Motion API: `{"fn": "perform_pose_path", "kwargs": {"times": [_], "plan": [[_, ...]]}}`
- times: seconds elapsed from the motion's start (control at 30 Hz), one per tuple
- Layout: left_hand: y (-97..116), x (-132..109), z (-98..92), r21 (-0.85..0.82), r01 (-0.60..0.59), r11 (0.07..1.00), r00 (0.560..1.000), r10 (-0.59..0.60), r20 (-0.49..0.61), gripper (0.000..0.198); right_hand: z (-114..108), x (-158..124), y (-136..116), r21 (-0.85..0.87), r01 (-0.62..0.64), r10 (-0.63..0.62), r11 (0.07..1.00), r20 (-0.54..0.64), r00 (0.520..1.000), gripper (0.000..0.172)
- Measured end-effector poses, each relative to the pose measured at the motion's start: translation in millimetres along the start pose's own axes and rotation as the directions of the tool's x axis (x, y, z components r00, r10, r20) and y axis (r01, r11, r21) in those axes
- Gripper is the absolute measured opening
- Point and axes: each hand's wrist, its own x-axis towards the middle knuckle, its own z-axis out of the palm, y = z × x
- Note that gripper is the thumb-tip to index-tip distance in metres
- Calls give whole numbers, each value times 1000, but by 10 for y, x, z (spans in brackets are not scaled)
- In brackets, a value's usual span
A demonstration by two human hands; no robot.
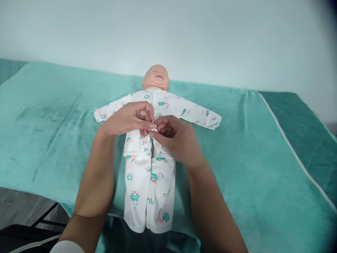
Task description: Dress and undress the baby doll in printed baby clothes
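Observation:
A baby doll (156, 78) lies on its back, its head toward the wall. It wears a white printed baby shirt (176, 103) with both sleeves spread wide, and matching printed pants (137, 189). Over the doll's chest, my left hand (135, 117) pinches the shirt's front edge between thumb and fingers. My right hand (176, 135) is closed on the facing edge, its fingertips meeting those of the left. Below my hands the shirt front parts in a small gap. Any fastener between the fingertips is too small and covered to make out.
A turquoise plush blanket (250, 168) covers the table under the doll, with a darker green cover (302, 123) showing at the right. A pale wall (184, 38) stands behind. At the lower left are a black frame (46, 214) and grey floor (21, 205).

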Motion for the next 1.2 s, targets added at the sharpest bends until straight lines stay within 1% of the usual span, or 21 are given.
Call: {"fn": "perform_pose_path", "kwargs": {"times": [0.13, 0.23, 0.3, 0.4, 0.5, 0.57, 0.67, 0.8, 0.87, 0.97, 1.1, 1.2], "plan": [[23, 0, 26, 18, 9, 1000, 1000, -9, 9, 22, 26, -22, -19, -163, 76, -77, 984, 0, 997, 17], [29, -4, 29, 43, 21, 999, 1000, -21, 14, 18, 29, -19, -19, -199, 121, -119, 973, 19, 993, 21], [14, -5, 9, 36, 16, 999, 999, -17, 33, 18, 20, -16, -11, -152, 115, -109, 982, 48, 993, 27], [-18, -9, -47, 18, -3, 1000, 998, 2, 61, 20, -4, -22, 4, -15, 70, -67, 997, 129, 989, 33], [-25, -25, -104, 58, 27, 998, 997, -32, 75, 19, -28, -25, 16, 104, 32, -50, 994, 171, 984, 28], [-4, -40, -126, 110, 67, 992, 994, -75, 75, 17, -37, -16, 18, 179, 3, -30, 984, 148, 988, 23], [48, -61, -127, 167, 102, 981, 992, -114, 59, 11, -38, 12, 15, 275, -28, 8, 961, 73, 997, 21], [91, -71, -106, 182, 127, 975, 989, -138, 50, 6, -15, 43, 25, 333, -5, 11, 943, -14, 1000, 21], [84, -69, -103, 164, 118, 979, 991, -126, 43, 8, 5, 47, 35, 319, -7, 22, 948, -45, 999, 19], [55, -63, -109, 150, 111, 982, 993, -117, 29, 11, 36, 39, 46, 240, -25, 43, 970, -71, 997, 17], [31, -58, -112, 159, 111, 981, 993, -115, 13, 13, 58, 23, 38, 110, -2, 13, 994, -93, 996, 11], [26, -57, -109, 170, 105, 980, 994, -107, 3, 15, 57, 22, 28, 66, 13, -6, 998, -102, 995, 13]]}}
